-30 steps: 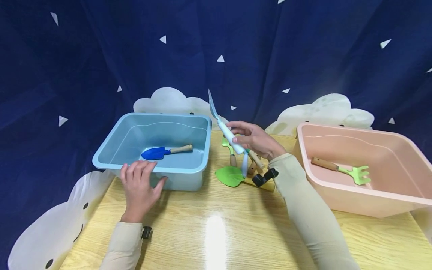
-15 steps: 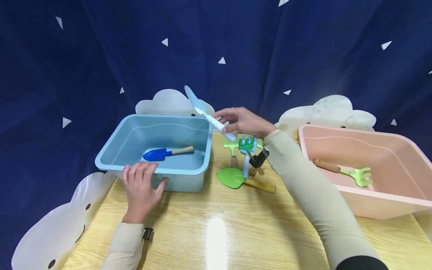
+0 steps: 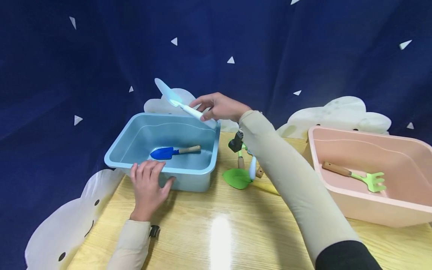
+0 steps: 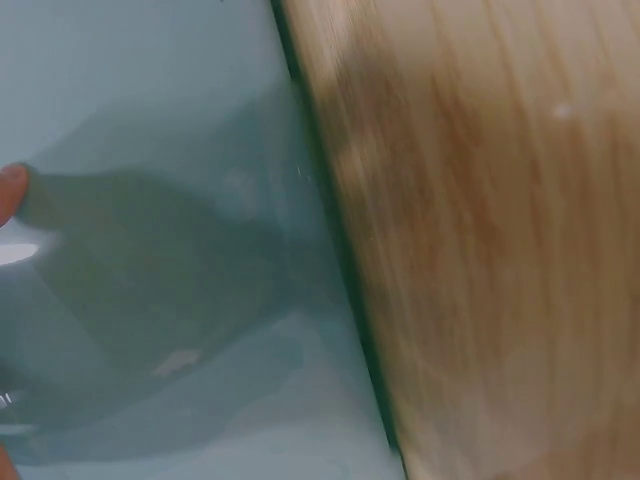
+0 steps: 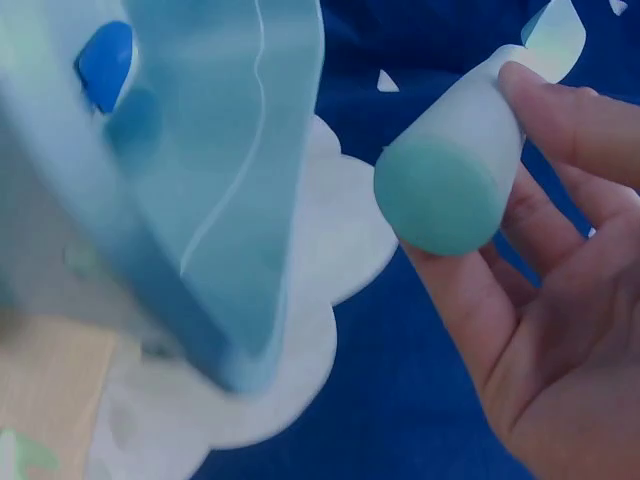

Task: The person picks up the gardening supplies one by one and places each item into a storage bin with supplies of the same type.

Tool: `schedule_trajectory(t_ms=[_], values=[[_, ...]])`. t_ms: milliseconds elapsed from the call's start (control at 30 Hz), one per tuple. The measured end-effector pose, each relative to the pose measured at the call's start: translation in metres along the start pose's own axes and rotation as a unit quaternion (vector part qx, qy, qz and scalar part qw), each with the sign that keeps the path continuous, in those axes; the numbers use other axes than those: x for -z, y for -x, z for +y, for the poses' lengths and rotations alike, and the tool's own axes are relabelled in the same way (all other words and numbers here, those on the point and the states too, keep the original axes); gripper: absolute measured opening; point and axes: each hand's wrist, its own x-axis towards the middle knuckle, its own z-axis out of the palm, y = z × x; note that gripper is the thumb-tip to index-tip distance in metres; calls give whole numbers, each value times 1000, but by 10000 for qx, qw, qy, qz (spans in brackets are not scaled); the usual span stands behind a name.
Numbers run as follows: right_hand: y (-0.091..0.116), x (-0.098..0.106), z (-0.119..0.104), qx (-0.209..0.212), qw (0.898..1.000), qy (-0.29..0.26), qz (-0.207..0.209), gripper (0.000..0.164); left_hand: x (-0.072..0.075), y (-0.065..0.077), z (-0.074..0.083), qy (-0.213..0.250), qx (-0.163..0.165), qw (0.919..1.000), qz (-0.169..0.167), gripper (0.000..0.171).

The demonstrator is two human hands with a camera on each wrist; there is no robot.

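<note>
My right hand pinches the pale handle of a light blue trowel between thumb and fingers. The trowel hangs above the back right of a blue plastic tub, blade pointing up and left. In the right wrist view the handle's rounded green end faces the camera. My left hand grips the tub's front rim, fingers over the edge and thumb outside. Its thumb tip shows against the wall in the left wrist view. A dark blue trowel with a wooden handle lies inside the tub.
A pink tub stands at the right, holding a light green hand fork with a wooden handle. Between the tubs lie several garden tools, including a green leaf-shaped trowel, partly hidden by my right arm. A dark blue curtain hangs behind.
My right hand has carried the light blue trowel left, from above the tool pile to over the blue tub, and its blade has tipped further left. The left hand keeps its place on the rim.
</note>
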Motion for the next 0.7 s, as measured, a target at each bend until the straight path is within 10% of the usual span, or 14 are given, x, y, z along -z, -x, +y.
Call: schedule_trajectory(t_ms=[700], values=[[-33,-54,-11,-137,9987,-157,-458,45,4,0,5,19,-57,10000,22,58]])
